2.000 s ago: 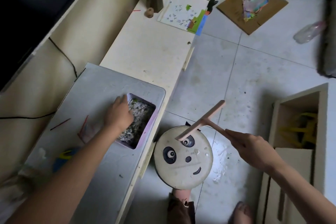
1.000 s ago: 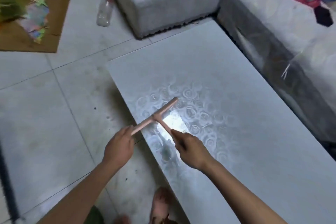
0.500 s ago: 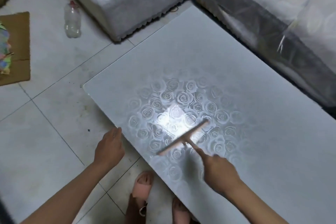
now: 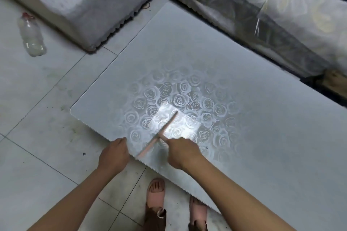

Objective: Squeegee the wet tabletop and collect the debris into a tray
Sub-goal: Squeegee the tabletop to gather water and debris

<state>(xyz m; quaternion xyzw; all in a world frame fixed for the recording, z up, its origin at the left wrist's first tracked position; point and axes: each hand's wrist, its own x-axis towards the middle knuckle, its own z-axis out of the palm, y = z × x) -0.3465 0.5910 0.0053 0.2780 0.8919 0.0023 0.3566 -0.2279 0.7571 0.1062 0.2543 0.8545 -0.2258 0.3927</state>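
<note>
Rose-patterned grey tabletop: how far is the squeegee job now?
Done: nothing clearly; no wiped strip can be told. In hand: the right hand grips the pink T-shaped squeegee, its blade on the rose-patterned grey tabletop by the near edge; the left hand is open at that edge. Left: most of the surface, and the collecting; no tray is in view.

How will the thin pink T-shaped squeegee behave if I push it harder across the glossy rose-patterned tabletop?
Probably stiff: the thin pink T-shaped squeegee looks straight along its whole blade. Likely light, since the right hand alone grips its slim handle. It may skid easily, because the glossy rose-patterned tabletop shines strongly under the light.
</note>
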